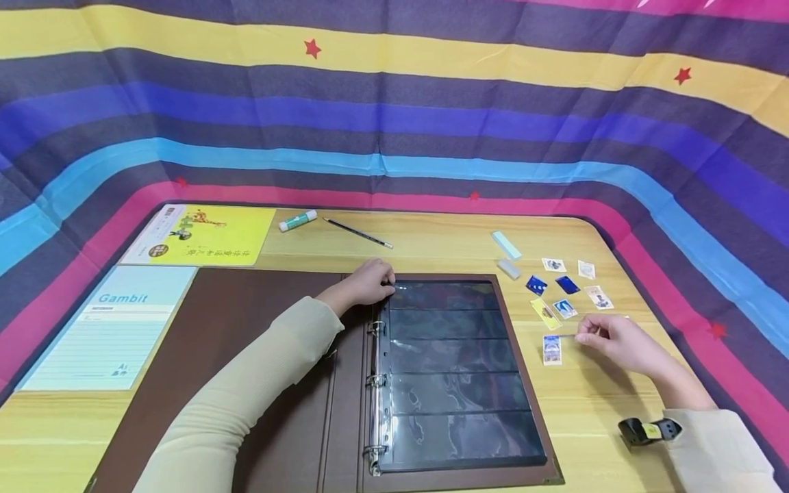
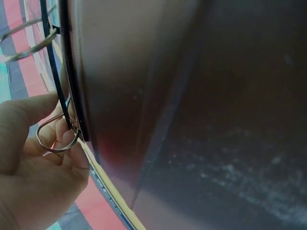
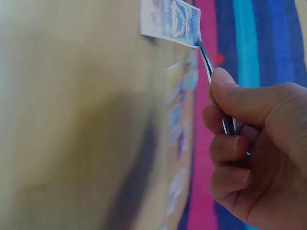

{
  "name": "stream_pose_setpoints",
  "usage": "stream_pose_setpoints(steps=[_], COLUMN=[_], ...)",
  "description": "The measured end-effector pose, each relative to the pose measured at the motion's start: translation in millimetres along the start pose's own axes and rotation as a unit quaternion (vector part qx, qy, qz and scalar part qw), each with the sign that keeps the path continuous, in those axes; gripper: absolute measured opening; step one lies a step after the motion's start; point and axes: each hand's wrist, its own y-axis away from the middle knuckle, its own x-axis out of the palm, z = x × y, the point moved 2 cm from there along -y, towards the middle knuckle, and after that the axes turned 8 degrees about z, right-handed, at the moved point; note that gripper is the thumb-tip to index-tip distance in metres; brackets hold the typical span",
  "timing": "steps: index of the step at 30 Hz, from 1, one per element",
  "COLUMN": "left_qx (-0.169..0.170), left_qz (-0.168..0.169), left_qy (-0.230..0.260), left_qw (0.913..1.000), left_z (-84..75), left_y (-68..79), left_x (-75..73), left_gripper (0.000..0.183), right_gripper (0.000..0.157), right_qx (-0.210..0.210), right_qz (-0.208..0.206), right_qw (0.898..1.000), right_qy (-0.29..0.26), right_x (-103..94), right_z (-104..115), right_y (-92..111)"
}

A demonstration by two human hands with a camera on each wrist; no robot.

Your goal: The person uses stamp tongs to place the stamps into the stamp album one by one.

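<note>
A brown ring binder lies spread on the table, with a black stamp page of clear pocket strips on its rings. At the page's upper left corner, my left hand pinches its edge; in the left wrist view the thumb and fingers close around that edge beside a metal ring. My right hand grips metal tweezers, right of the binder. Their tips hold one edge of a blue-and-white postage stamp, which hangs above the table.
Several loose stamps are scattered behind the right hand, near a grey eraser and a pale blue strip. A pencil and glue stick lie at the back. A yellow book and a notepad are at left.
</note>
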Motion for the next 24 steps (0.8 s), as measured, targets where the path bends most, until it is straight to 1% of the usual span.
stream_pose_setpoints(steps=[3,6,10,13,18,21,24], left_qx=[-0.004,-0.008,0.009,0.021,0.027,0.032,0.027], left_qz=[0.003,0.000,-0.019,-0.035,-0.040,-0.039,-0.038], left_qy=[0.031,0.054,0.065,0.073,0.086,0.087,0.089], left_qw=[0.9995,0.9985,0.9977,0.9965,0.9951,0.9949,0.9949], left_z=[0.9,1.8,0.8,-0.1,-1.6,-2.6,-2.7], left_y=[-0.4,-1.3,-2.6,-3.5,-4.7,-5.5,-6.6], left_x=[-0.6,-0.6,-0.1,0.6,2.8,3.2,3.9], left_gripper=[0.007,0.007,0.013,0.020,0.029,0.033,0.036], right_gripper=[0.009,0.016,0.020,0.020,0.016,0.014,0.014], right_qx=[0.002,0.007,0.015,0.023,0.025,0.024,0.021], right_qz=[-0.007,-0.007,-0.008,-0.011,-0.005,-0.005,-0.011], right_qw=[1.000,1.000,1.000,0.999,0.999,0.999,0.999], right_qy=[-0.003,-0.006,-0.017,-0.032,-0.037,-0.038,-0.040], right_x=[-12.6,-21.8,-24.8,-18.4,4.2,19.4,31.8], right_z=[12,29,53,69,91,101,108], right_y=[-16,-39,-76,-107,-154,-176,-193])
